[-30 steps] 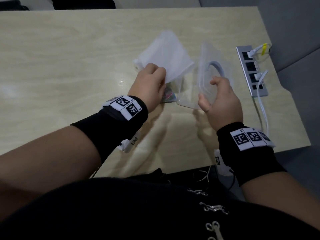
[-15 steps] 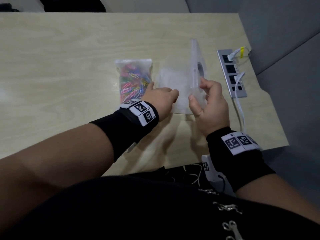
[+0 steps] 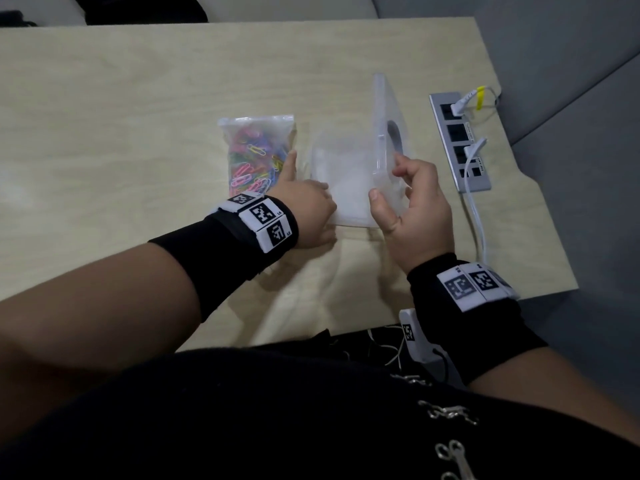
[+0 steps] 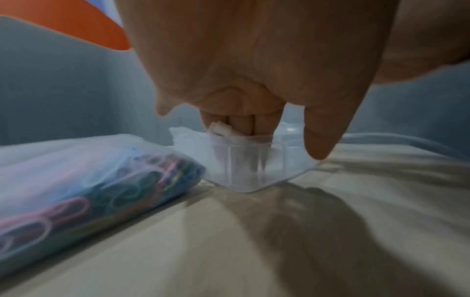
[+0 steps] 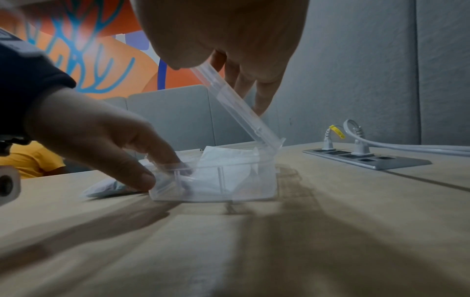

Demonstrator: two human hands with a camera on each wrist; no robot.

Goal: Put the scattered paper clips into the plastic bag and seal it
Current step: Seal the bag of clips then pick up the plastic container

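Note:
A clear plastic bag (image 3: 258,154) (image 4: 89,180) full of coloured paper clips lies flat on the table, left of a clear plastic box (image 3: 349,220) (image 5: 241,188). White sheets (image 3: 343,164) (image 5: 223,164) lie inside the box. My left hand (image 3: 308,209) (image 5: 96,128) is at the box's near left corner, fingers down inside it and thumb outside the wall. My right hand (image 3: 415,206) (image 5: 229,30) grips the hinged lid (image 3: 382,109) (image 5: 236,106), which stands nearly upright. No loose clips show on the table. Whether the bag is sealed I cannot tell.
A silver power strip (image 3: 460,140) (image 5: 366,160) is set into the table (image 3: 138,98) right of the box, with white plugs and a cable (image 3: 476,216) trailing to the near edge. The table's right edge lies just beyond it.
A second ago my left hand held the white sheets up over the clips. They now lie in the box, the clip bag is uncovered, and the lid has swung upright.

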